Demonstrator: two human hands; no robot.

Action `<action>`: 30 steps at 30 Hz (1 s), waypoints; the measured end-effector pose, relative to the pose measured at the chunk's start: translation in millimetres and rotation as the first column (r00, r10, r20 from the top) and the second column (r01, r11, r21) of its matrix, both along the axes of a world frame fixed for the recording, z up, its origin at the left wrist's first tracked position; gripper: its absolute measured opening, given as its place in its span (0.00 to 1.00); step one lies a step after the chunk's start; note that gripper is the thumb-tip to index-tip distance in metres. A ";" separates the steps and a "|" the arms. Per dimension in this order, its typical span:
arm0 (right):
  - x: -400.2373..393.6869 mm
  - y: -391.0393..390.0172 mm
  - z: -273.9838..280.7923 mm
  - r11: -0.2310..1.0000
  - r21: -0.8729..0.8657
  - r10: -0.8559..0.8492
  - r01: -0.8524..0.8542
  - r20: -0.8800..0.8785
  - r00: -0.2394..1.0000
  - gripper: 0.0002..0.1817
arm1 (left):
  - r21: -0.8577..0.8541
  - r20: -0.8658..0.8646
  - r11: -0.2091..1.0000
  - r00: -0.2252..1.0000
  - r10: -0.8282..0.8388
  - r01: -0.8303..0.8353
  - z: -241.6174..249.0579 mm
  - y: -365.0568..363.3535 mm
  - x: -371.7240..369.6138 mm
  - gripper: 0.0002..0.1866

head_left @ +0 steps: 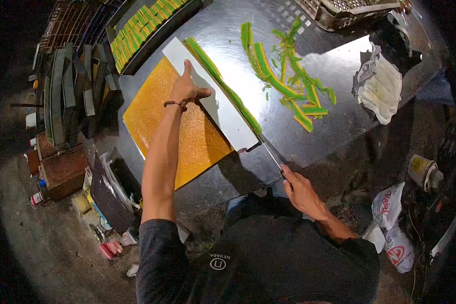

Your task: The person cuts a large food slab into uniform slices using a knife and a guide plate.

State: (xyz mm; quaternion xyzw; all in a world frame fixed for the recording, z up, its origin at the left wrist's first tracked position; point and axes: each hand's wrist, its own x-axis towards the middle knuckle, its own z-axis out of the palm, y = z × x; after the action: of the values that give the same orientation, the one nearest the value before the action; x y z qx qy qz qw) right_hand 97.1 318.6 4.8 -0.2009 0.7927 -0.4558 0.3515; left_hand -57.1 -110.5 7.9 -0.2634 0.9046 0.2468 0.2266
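Observation:
My left hand (pixel 186 92) presses down on a long white flat board (pixel 233 121), its thumb and forefinger stretched apart. Beneath the board lies a square layer cake (pixel 159 109) with an orange-brown top. A strip of green and yellow cake (pixel 223 86) shows along the board's right edge. My right hand (pixel 303 192) is closed round the handle of a knife (pixel 271 152). The knife's blade reaches the near end of that strip, by the board's lower corner. How far the blade goes in is hidden.
Green and yellow trimmings (pixel 273 76) lie on the metal table (pixel 334 116). A black tray (pixel 157 38) of cut cake pieces stands at the far left. A crumpled cloth (pixel 382 88) and a plastic crate (pixel 359 12) are to the right. Stacked dark metal bars (pixel 61 96) stand left of the table.

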 end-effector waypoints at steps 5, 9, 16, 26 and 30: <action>4.5 19.7 4.1 0.997 -0.069 -0.047 0.042 -0.080 0.996 0.28 | -0.040 -0.111 0.997 0.992 -0.063 0.059 -9.8 -6.8 1.3 0.75; -36.5 -19.7 12.8 0.981 -0.175 -0.130 0.086 -0.258 0.957 0.26 | -0.068 -0.121 0.994 0.988 -0.095 0.087 -16.4 -11.5 3.8 0.76; -135.2 -169.7 -43.2 0.982 -0.187 -0.068 0.030 -0.200 0.978 0.23 | -0.046 -0.113 0.998 0.993 -0.044 0.039 -13.4 -7.8 3.1 0.76; -170.7 -192.3 -33.2 0.969 -0.220 -0.184 0.111 -0.341 0.922 0.22 | -0.063 -0.097 0.998 0.995 -0.025 0.019 -9.9 -3.4 3.3 0.77; -186.8 -224.1 -65.9 0.965 -0.262 -0.094 -0.004 -0.361 0.928 0.23 | -0.067 -0.149 0.996 0.987 -0.065 0.055 -16.6 -7.0 5.3 0.76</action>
State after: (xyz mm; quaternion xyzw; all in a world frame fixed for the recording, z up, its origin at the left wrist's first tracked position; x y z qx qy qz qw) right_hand -89.8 94.4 -61.1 -0.3086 0.7830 -0.5169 0.1560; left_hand -51.7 -117.5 -8.7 -0.2237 0.9340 0.2305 0.1562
